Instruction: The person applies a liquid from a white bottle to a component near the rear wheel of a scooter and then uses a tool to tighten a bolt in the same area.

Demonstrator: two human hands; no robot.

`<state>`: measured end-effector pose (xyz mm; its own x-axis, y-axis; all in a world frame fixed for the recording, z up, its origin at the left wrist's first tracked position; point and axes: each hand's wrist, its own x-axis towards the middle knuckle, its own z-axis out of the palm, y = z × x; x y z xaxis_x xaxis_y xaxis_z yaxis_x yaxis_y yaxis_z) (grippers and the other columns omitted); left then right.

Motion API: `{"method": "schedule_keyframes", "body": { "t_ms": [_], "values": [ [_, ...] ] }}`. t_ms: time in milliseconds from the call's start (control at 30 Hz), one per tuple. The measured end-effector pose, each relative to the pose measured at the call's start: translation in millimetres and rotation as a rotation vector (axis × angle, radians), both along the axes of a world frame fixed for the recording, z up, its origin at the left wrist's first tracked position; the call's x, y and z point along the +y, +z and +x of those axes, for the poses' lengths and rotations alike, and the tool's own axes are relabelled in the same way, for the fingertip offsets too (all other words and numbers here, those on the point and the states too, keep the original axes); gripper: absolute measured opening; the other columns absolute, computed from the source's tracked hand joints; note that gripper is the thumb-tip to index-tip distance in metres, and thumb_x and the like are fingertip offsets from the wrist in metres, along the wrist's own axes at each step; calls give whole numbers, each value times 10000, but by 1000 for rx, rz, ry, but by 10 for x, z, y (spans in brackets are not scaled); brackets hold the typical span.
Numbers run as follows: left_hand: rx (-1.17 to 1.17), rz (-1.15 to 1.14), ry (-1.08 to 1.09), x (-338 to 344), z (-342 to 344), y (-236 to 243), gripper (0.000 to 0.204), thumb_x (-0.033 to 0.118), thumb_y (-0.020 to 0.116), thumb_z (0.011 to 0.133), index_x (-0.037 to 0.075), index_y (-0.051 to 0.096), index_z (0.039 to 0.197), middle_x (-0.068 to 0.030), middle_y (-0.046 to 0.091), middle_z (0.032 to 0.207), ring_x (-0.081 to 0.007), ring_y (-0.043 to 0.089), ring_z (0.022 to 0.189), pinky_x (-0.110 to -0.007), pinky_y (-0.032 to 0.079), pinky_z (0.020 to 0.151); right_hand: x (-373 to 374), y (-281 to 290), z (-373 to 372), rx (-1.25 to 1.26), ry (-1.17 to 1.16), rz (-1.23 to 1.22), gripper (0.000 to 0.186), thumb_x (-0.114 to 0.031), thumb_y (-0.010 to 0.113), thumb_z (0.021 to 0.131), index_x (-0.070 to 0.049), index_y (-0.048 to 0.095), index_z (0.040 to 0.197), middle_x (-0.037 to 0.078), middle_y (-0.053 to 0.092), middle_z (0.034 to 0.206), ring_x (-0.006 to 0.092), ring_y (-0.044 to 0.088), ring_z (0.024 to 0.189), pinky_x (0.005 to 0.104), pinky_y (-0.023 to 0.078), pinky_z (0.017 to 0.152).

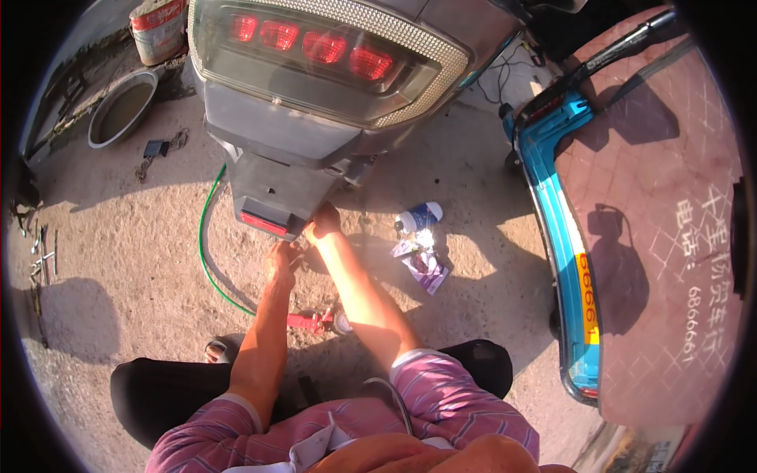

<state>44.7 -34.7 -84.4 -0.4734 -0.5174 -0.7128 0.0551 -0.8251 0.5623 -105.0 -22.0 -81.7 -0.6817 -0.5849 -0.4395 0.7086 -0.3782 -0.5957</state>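
— Down by our knees, what do we see?
— A red tool (314, 321) lies crosswise on the ground. Above it, our left hand (282, 260) hangs half-curled, empty; our right hand (323, 221) grips the grey rear fender (276, 189), which hangs downward.
— Containers?
— A toppled white bottle (418, 216), contents hidden; farther left, a metal basin (122, 109) of murky water.

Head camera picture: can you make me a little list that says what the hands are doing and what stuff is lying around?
place: sandy ground outdoors, in sunlight
big thing: rear of a grey vehicle with a red tail light
left hand: under the rear mudguard, grip unclear
right hand: touching the mudguard's lower edge
near the hands: green hose, red tool on the ground
to the right: white-and-blue bottle, purple packet, blue vehicle
far left: metal basin
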Motion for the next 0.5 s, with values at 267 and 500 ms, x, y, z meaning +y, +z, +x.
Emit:
{"method": "schedule_keyframes", "body": {
  "t_ms": [267,500],
  "values": [
    [20,-17,22,-221,214,-220,225,286,556,920,107,606,1047,-35,656,875,-178,638,792,-331,500,701,-130,496,386,102,-96,286,182,-158,526,951,-16,599,1038,105,661,967,210,651,795,305,516,623],
    [-22,-2,-2,-151,148,-100,136,276,550,937,155,591,981,5,660,857,-154,647,781,-308,507,667,-93,459,216,-297,-65,117,231,-178,456,968,-118,633,831,-24,570,649,61,478,478,192,376,433]
  ]
}}
